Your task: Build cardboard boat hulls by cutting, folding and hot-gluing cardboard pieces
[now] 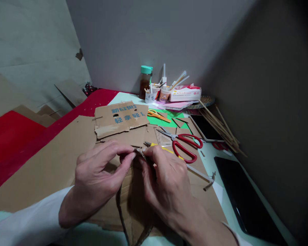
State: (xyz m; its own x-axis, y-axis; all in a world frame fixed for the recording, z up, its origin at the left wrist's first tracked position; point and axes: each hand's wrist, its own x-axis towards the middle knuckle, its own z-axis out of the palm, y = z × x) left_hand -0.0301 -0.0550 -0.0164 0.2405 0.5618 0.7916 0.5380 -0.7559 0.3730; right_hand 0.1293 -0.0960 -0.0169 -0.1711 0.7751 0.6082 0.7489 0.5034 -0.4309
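**Cardboard strip pinched between both your hands**

Brown cardboard strip (pixel 129 208) stands on edge in front of you, its top end gripped by both hands. Your left hand (pixel 97 177) pinches it narrowly between thumb and fingertips (pixel 128 158); your right hand (pixel 164 184) closes on the same end from the other side. Beneath lies a large cardboard sheet (pixel 48 164). Red scissors (pixel 184 145) rest just beyond your right hand, near orange scissors (pixel 157 115).

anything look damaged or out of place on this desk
The printed cardboard piece behind the hands has ragged, torn edges and peeling tape along its lower left. Small cardboard offcuts lie scattered round the red scissors. Both the left hand and the right hand pinch a folded cardboard strip.
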